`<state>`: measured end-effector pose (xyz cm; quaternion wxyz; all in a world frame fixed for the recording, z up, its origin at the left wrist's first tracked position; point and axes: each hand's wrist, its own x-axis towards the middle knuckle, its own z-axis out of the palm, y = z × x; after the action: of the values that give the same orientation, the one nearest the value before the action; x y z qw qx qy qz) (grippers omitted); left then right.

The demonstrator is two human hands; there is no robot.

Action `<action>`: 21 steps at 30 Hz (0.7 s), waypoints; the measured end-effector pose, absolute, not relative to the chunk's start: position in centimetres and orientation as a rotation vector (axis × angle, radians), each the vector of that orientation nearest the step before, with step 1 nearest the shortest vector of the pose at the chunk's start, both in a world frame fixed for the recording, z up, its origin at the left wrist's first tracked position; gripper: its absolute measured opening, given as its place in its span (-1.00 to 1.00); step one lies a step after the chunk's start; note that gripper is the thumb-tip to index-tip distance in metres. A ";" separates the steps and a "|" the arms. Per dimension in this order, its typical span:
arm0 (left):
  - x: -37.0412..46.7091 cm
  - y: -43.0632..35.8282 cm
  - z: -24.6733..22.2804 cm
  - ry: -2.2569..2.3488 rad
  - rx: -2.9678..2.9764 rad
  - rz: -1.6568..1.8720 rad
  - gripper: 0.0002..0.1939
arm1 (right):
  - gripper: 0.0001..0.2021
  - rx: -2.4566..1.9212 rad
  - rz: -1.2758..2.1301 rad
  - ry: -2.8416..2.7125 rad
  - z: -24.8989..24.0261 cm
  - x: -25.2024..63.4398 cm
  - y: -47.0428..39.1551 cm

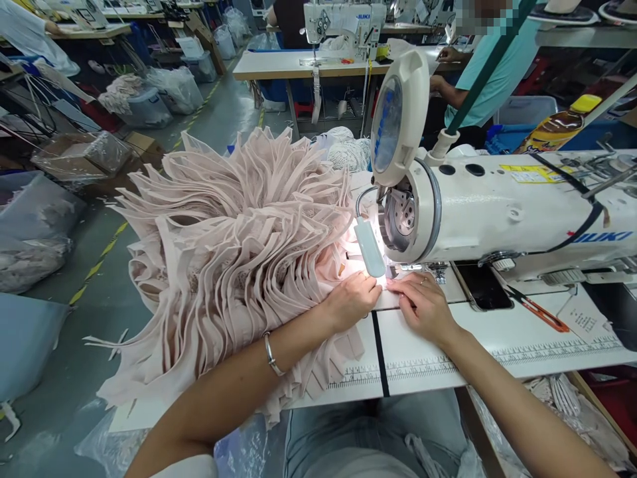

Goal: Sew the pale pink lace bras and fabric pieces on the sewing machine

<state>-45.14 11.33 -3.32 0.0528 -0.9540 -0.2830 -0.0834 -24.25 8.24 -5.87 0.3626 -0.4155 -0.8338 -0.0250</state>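
A white sewing machine (478,206) stands on the right of the table, its round end cover swung open. Under its small lamp (369,247), my left hand (352,302) has its fingers curled together on pale pink fabric near the needle area. My right hand (423,305) lies just right of it, fingers bent and tips pressed down at the fabric's edge. A large heap of pale pink fabric pieces (233,245) fills the table's left side and touches my left forearm. What the fingertips pinch is mostly hidden.
On the white table (423,362) lie a phone (482,287), orange-handled snips (540,311) and a paper label (584,317). A bottle (557,129) rests behind the machine. Another sewing machine (343,26) and a person in a green shirt (497,73) are beyond. Bins (149,106) stand left.
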 end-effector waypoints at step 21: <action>-46.9 11.5 -3.4 -0.905 -2.965 -0.370 -0.80 | -0.65 -1.101 -0.040 -2.219 -5.9 -24.1 8.4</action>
<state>-46.90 11.54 -3.38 0.0097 -0.9497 -0.2897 -0.1185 -24.09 8.42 -5.94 0.3259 -0.4200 -0.8468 -0.0152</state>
